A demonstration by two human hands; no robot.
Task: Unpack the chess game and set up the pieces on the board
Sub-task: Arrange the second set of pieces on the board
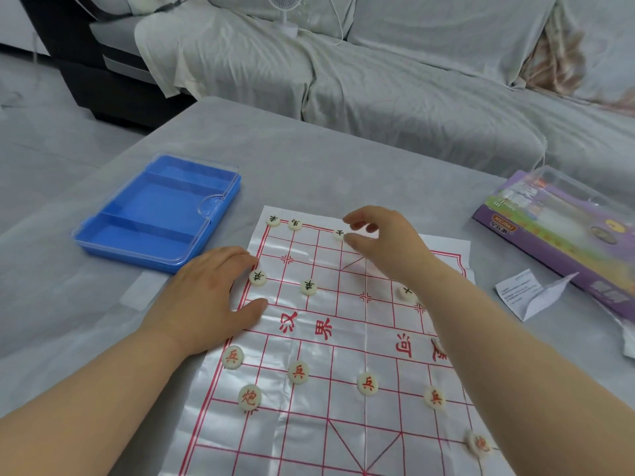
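Note:
A plastic chess sheet (343, 341) with a red grid lies on the grey table. Round cream pieces stand on it: black-marked ones on the far half, such as one at the far row (338, 233) and one at the left edge (257, 278); red-marked ones on the near half, such as a soldier (298, 372) and a cannon (249, 397). My left hand (209, 297) rests flat on the sheet's left edge, fingers straight, next to the left-edge black piece. My right hand (381, 245) hovers over the far rows, thumb and fingers curved and apart, tips just right of the far-row piece.
A blue compartment tray (158, 214) under a clear lid sits left of the sheet. At the right lie a purple game box (556, 235) and a folded paper slip (529, 293). A covered sofa (412, 80) runs behind the table.

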